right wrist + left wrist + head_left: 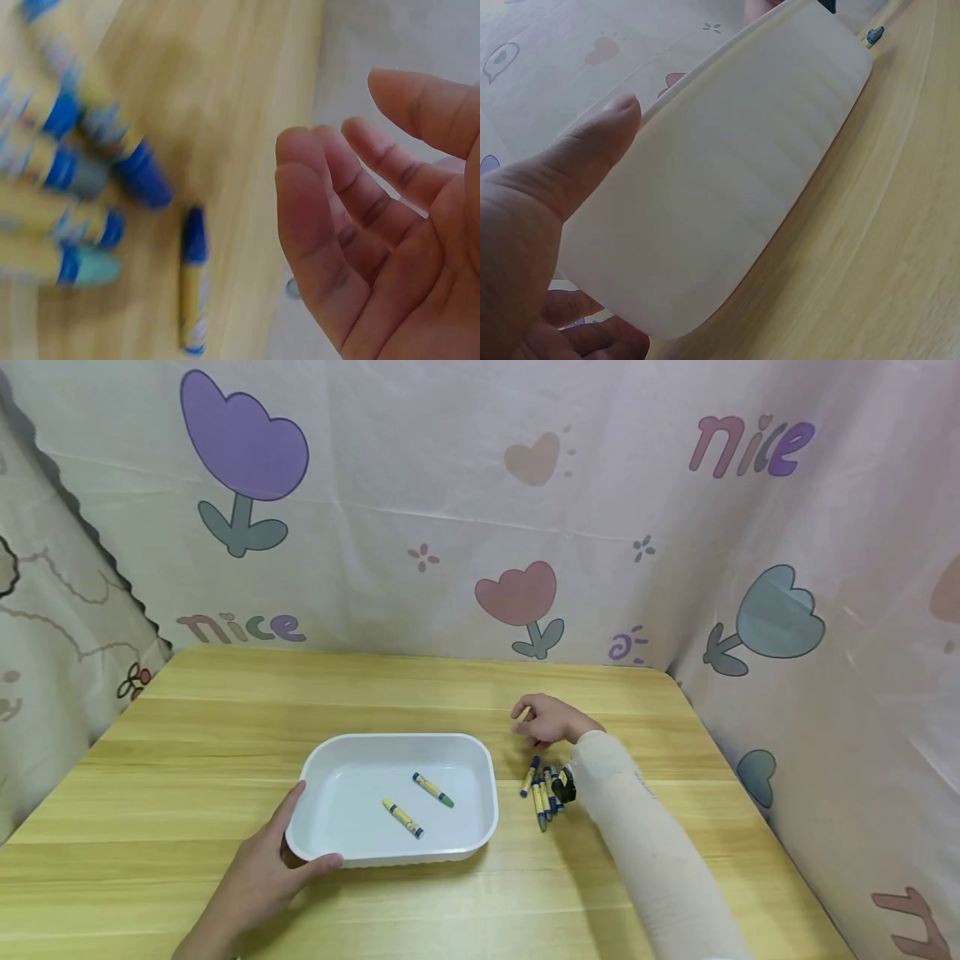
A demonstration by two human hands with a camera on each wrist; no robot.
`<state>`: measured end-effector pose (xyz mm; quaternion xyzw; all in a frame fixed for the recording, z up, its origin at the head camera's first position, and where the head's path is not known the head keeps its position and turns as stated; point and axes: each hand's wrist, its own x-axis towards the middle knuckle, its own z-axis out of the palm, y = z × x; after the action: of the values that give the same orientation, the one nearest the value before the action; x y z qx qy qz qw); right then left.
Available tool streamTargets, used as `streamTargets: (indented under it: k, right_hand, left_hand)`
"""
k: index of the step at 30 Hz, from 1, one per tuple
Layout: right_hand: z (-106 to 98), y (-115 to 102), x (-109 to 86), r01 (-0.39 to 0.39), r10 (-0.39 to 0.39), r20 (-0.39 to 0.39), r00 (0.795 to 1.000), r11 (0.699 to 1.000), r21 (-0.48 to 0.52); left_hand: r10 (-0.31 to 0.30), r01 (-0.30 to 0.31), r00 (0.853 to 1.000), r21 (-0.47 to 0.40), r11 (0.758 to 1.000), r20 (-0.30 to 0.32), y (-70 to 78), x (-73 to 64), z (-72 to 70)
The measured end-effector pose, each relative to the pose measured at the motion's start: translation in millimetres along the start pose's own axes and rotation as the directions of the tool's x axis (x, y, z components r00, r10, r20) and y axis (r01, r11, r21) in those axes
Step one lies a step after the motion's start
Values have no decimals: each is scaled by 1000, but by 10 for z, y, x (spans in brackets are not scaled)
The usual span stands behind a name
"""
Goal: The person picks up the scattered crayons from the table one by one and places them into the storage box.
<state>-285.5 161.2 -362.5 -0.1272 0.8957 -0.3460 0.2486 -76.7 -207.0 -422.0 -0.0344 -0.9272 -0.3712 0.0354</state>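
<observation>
My left hand (258,868) holds a white plastic tray (397,738) by its near left corner. In the left wrist view the thumb (592,161) lies against the outer wall by the rim, and other fingers curl at the corner below. Inside the tray lie a green-tipped crayon (432,789) and a yellow-tipped crayon (402,817). My right hand (551,720) hovers beyond the crayon pile, right of the tray, fingers loosely bent with nothing between them. A single blue-tipped crayon (195,277) lies near its fingertips in the right wrist view.
Several yellow-wrapped crayons (542,802) lie bunched on the wooden table (150,777), right of the tray. The black wrist camera (565,785) overlaps the pile in the head view. A printed curtain (405,485) hangs behind and along the sides.
</observation>
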Motion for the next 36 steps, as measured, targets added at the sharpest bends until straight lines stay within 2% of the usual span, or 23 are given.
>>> streamTargets:
  k: [3, 7, 10, 14, 19, 25, 30, 32, 36]
  right_hand:
    - [-43, 137, -4, 6, -6, -43, 999, 1000, -9]
    - [-81, 286, -22, 5, -17, -139, 990, 996, -85]
    - [-81, 360, -25, -32, -1, -199, 980, 986, -164]
    - [-84, 421, -14, -80, 27, -244, 969, 974, -212]
    - [-86, 460, -12, -109, 55, -236, 970, 970, -218]
    - [-40, 507, -9, -165, 104, -230, 968, 950, -263]
    - [-22, 512, -16, -175, 137, -208, 968, 969, -176]
    - [-28, 493, -13, -162, 136, -197, 971, 980, -120]
    - [-37, 446, 1, -130, 113, -186, 976, 988, -80]
  left_hand:
    - [-1, 1, 1000, 0, 1000, 2, 2, -3, -3]
    - [-4, 4, 1000, -10, 1000, 9, 4, -4, 0]
    - [-11, 11, 1000, -9, 1000, 16, 2, -5, -2]
    - [-15, 15, 1000, -15, 1000, 18, -5, -2, -2]
    - [-6, 6, 1000, -23, 1000, 9, -16, 1, 4]
    - [-18, 18, 1000, -8, 1000, 10, -5, 6, -2]
    - [-18, 18, 1000, -13, 1000, 9, 1, 11, 4]
    - [-20, 20, 1000, -14, 1000, 10, 3, 9, 3]
    - [-21, 21, 1000, -7, 1000, 10, 10, 6, -2]
